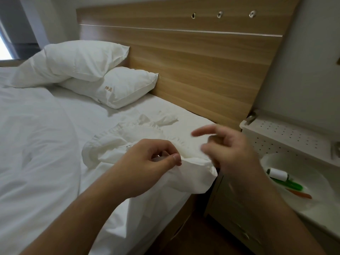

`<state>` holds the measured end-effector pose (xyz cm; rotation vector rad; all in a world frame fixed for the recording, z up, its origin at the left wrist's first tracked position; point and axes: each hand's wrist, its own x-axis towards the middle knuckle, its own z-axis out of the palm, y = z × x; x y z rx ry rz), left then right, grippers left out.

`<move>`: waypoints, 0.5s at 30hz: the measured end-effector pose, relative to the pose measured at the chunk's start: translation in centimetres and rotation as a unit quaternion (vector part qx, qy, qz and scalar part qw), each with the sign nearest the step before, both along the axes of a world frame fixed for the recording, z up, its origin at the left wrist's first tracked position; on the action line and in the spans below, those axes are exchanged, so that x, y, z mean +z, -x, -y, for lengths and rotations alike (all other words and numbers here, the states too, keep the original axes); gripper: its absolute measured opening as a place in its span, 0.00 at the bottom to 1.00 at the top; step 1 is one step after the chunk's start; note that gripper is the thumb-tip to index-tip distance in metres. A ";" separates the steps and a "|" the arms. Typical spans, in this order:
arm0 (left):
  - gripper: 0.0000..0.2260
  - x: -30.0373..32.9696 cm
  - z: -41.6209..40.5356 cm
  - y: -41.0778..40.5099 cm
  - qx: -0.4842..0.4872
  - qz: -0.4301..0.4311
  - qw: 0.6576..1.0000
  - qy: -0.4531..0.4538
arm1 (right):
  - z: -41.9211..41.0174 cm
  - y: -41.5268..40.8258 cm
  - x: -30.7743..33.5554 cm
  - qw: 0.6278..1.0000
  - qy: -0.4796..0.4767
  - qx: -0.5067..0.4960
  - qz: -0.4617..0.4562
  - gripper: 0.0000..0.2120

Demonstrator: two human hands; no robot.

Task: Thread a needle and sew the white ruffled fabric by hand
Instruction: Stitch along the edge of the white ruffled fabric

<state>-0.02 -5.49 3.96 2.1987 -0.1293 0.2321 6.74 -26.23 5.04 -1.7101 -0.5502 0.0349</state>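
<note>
The fabric [136,137], limp, light and best pinched at its ruffled hem, lies near the bed [36,144] edge, left hand [147,161] pinching it, blurred right hand [226,144] unreadable.

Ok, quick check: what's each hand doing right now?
Left hand: pinching the edge of the white ruffled fabric between thumb and fingers.
Right hand: motion-blurred above the fabric; cannot tell whether it holds anything.
</note>
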 end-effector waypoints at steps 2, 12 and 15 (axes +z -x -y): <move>0.08 0.0 0.0 0.0 -0.010 0.006 1.000 0.005 | -0.7 0.3 -0.3 0.993 0.091 0.054 0.041 0.03; 0.08 -0.3 -0.2 -0.1 -0.007 0.002 1.000 -0.023 | -1.2 0.2 -0.7 0.997 0.073 0.012 0.024 0.08; 0.08 -0.2 -0.3 -0.1 0.000 -0.005 0.999 -0.042 | -0.8 0.2 -0.4 0.995 -0.062 0.026 -0.074 0.09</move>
